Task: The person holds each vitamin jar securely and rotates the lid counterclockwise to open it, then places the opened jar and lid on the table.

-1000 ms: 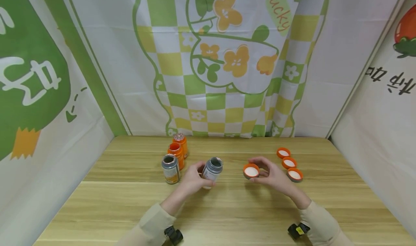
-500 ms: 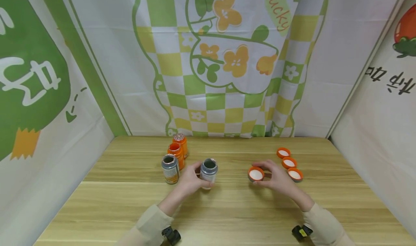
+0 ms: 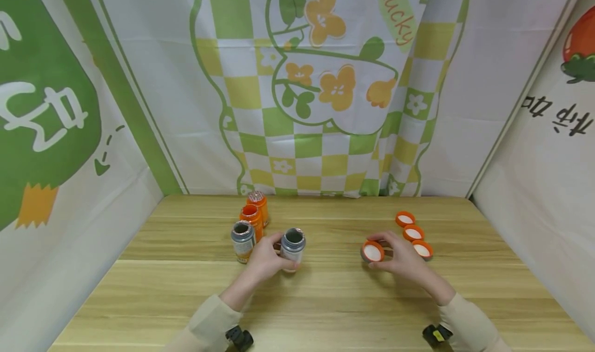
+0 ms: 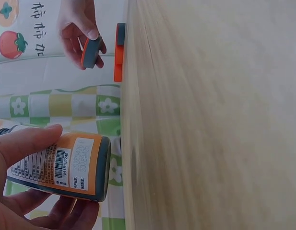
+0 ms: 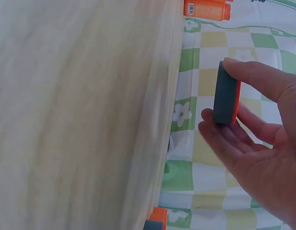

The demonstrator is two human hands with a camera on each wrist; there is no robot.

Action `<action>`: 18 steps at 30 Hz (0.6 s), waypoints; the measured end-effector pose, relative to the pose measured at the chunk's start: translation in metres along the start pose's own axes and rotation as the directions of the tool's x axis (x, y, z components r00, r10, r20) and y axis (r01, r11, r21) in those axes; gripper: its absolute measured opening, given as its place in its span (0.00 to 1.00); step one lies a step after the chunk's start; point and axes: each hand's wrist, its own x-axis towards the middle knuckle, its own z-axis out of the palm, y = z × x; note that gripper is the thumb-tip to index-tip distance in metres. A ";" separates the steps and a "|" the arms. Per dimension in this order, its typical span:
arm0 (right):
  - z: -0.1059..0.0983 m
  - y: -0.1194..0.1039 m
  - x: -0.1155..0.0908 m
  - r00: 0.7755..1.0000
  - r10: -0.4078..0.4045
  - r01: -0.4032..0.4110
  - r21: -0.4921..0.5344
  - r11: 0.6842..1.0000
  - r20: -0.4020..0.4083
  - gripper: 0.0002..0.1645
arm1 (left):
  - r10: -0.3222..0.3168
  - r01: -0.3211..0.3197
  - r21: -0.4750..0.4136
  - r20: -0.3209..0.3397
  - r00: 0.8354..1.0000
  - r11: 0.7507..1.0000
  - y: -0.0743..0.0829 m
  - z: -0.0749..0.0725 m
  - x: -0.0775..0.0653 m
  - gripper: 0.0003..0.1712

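My left hand (image 3: 267, 259) grips an uncapped grey bottle (image 3: 293, 246) by its side, mouth up. In the left wrist view the bottle (image 4: 71, 165) shows an orange label with a barcode, and its base is apart from the table. With thumb and fingers my right hand (image 3: 402, 261) pinches a round cap (image 3: 373, 251), its white inside and orange rim facing up. From the right wrist view the cap (image 5: 225, 96) looks dark grey outside and hangs above the table. Left of the left hand stand a grey open bottle (image 3: 244, 243), an orange open bottle (image 3: 251, 219) and another orange bottle (image 3: 258, 205).
Beyond the right hand, three caps lie in a row with insides up: a far cap (image 3: 405, 219), a middle cap (image 3: 413, 233) and a near cap (image 3: 422, 249). The wooden table (image 3: 325, 310) ends at a patterned curtain (image 3: 325, 150).
My left hand has carried the bottle left, toward the standing bottles, and brought it more upright. My right hand has moved right and slightly nearer with the cap, toward the row of caps.
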 end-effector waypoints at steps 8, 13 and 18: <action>-0.003 0.005 -0.005 1.000 -0.002 0.002 0.020 1.000 0.008 0.36 | -0.018 0.018 0.011 -0.014 1.000 1.000 -0.002 -0.007 -0.003 0.33; -0.007 0.007 -0.008 1.000 0.007 -0.007 0.035 0.999 0.014 0.36 | -0.024 0.024 0.001 -0.015 1.000 1.000 -0.004 -0.010 -0.006 0.33; -0.010 0.009 -0.011 1.000 -0.001 0.002 -0.038 0.999 0.016 0.35 | -0.033 0.033 -0.014 -0.034 0.999 0.999 -0.010 -0.013 -0.008 0.31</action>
